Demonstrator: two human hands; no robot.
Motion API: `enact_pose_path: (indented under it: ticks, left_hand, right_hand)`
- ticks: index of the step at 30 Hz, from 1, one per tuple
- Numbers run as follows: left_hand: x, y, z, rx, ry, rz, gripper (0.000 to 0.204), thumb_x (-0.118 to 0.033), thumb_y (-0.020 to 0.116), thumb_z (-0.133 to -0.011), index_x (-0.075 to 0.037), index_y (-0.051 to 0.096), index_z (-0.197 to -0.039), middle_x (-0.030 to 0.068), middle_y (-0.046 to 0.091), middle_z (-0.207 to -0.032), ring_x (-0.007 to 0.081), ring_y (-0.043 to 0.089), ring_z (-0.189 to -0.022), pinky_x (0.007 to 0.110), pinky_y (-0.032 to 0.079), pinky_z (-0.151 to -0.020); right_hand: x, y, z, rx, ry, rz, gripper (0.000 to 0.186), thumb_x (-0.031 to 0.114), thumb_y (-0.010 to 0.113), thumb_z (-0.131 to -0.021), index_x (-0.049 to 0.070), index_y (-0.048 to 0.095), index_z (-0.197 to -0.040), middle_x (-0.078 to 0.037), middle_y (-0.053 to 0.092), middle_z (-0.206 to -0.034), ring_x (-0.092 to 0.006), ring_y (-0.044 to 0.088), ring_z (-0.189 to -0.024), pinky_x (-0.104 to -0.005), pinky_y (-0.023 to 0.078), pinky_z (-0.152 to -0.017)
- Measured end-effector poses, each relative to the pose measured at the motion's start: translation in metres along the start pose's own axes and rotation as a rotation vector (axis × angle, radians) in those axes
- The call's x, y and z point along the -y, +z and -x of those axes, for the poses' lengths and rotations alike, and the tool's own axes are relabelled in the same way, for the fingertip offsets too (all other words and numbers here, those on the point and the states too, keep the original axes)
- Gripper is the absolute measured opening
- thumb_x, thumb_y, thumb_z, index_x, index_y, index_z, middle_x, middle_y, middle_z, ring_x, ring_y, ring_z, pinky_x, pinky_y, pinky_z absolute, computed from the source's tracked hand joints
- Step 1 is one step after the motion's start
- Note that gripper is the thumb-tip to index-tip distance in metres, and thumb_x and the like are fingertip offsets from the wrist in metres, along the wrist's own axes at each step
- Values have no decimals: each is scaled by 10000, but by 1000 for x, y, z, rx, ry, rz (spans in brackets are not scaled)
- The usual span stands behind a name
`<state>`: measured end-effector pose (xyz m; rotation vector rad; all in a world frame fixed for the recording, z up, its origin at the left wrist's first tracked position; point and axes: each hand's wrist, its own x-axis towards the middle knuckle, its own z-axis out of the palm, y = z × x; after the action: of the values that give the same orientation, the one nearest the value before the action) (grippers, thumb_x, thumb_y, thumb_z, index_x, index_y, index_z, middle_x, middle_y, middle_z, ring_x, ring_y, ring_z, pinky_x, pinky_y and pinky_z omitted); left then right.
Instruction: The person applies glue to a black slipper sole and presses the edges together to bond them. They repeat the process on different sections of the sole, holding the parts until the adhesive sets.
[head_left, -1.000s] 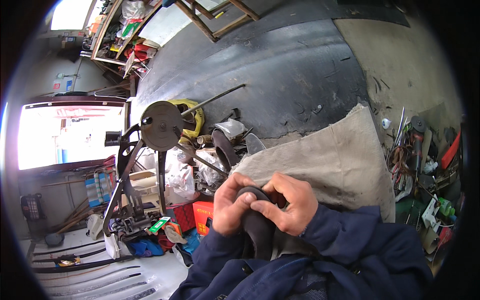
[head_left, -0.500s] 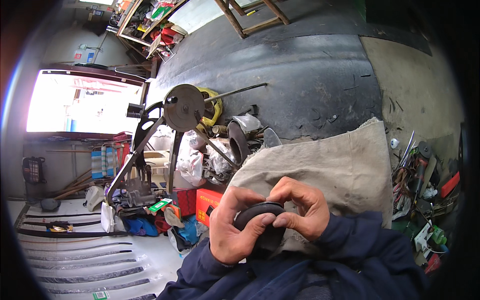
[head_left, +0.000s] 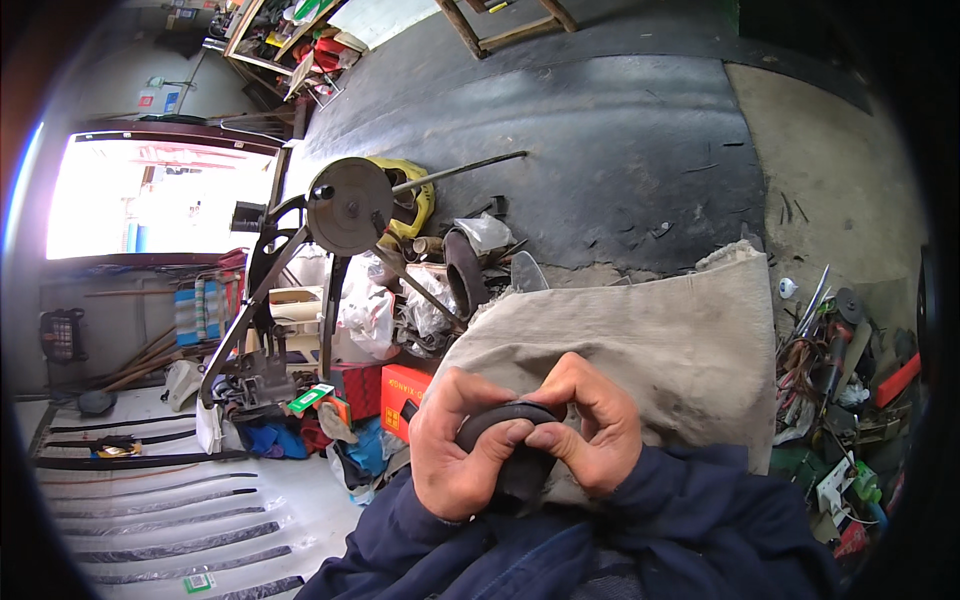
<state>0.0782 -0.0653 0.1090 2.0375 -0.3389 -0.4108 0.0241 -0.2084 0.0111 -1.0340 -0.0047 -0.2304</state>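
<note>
Low in the middle, my left hand (head_left: 445, 450) and my right hand (head_left: 590, 430) are both closed round a black shoe (head_left: 478, 430). Their thumb tips press side by side on its rounded end, and the fingers curl over a thin rim on the far side. Much of the shoe is hidden by my hands and dark sleeves. Under and beyond it, a stained beige cloth (head_left: 640, 330) lies over my lap, its upper edge frayed.
Left stands a black iron machine with a wheel (head_left: 350, 205), plastic bags (head_left: 365, 320) and a red box (head_left: 397, 382) beside it. Tools (head_left: 830, 370) are piled at right. A wooden stool (head_left: 525, 30) stands at the back; dark strips (head_left: 170, 520) lie lower left.
My hands have tilted the shoe, so its rounded end lies flatter under both thumbs and less of its length shows. My left hand is lower. The camera view has shifted slightly.
</note>
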Motion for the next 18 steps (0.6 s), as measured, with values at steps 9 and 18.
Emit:
enact_pose_path:
  ticks: [9,18]
  left_hand:
    - [6,6,0,-17,-48,159,252,-21,759,-879,-1,552,-1022,95,661,-949,120,632,-837,265,504,-777]
    - [6,-6,0,75,-137,182,271,-90,780,-878,5,600,-1057,85,669,-985,135,631,-891,287,498,-830]
  right_hand:
    - [-1,-3,0,-7,12,-44,219,58,789,-868,2,705,-1062,-61,595,-917,-155,575,-818,-279,466,-774]
    - [-2,-3,-1,36,53,-120,250,50,785,-867,-10,694,-1092,-66,577,-957,-164,559,-882,-285,444,-829]
